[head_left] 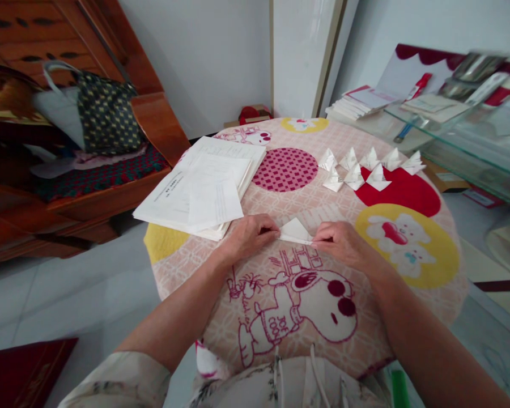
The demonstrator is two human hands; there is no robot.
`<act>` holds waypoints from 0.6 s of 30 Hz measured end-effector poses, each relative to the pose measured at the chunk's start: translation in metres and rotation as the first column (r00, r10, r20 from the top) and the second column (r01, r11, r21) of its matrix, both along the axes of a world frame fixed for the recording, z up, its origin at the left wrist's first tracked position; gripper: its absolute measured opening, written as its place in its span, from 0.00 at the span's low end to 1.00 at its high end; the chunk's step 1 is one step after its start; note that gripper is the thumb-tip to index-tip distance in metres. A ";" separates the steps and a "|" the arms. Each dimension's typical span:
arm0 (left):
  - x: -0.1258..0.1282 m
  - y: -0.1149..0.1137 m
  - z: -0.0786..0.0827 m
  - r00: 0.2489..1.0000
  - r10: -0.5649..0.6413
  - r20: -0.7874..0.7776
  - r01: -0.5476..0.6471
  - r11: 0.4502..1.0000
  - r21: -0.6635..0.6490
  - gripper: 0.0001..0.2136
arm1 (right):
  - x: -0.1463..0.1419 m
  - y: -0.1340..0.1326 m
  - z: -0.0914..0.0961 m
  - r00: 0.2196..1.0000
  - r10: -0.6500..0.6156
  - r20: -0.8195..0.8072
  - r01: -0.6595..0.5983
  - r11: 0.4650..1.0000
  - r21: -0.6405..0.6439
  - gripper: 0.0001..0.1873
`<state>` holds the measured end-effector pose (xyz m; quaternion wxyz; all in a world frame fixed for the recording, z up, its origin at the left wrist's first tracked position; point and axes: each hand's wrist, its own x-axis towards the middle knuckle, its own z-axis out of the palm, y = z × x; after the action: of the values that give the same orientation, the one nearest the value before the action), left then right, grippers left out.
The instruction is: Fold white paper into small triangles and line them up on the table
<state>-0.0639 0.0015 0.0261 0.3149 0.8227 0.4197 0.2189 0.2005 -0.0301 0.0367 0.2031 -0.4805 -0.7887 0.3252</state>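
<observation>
Your left hand [253, 233] has its thumb and fingers pinched together at the left end of the small white pointed piece of folded paper [295, 231]; your right hand [340, 242] pinches the opposite end in the same way; the paper lies between your two grips, low over the pink patterned fabric tablecloth [259, 201], its middle uncovered and its point facing away from you; how much paper sits beneath your fingers you cannot tell; beyond your left hand rests the thick stack of white printed sheets [176, 195]; past your right hand, well apart from it, stand eight small white peaked paper shapes [354, 177] in two rows.
</observation>
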 end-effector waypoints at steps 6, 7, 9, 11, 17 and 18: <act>-0.004 0.004 -0.002 0.999 0.052 -0.010 -0.052 0.999 -0.016 0.06 | -0.005 0.000 -0.003 0.995 -0.095 -0.002 0.095 0.995 0.024 0.16; -0.006 0.005 -0.002 0.998 0.058 -0.006 -0.058 0.998 -0.022 0.06 | -0.005 0.001 -0.005 0.994 -0.112 0.003 0.112 0.993 0.031 0.16; -0.008 0.006 -0.001 0.998 0.061 0.008 -0.061 0.997 -0.050 0.05 | -0.005 0.002 -0.008 0.991 -0.134 0.017 0.133 0.990 0.036 0.16; -0.010 0.006 0.000 0.998 0.057 0.017 -0.056 0.995 -0.077 0.05 | -0.005 0.002 -0.011 0.989 -0.145 0.038 0.143 0.989 0.035 0.16; -0.004 0.004 -0.001 0.992 0.124 -0.033 -0.125 0.992 -0.008 0.06 | -0.008 0.002 -0.010 0.977 -0.197 0.078 0.195 0.980 0.027 0.16; -0.003 0.003 -0.002 0.989 0.143 -0.041 -0.143 0.990 -0.001 0.06 | -0.008 0.002 -0.010 0.974 -0.212 0.078 0.211 0.977 0.025 0.16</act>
<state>-0.0665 0.0048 0.0237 0.2911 0.7942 0.4845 0.2232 0.1921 -0.0280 0.0271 0.2086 -0.5727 -0.7432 0.2758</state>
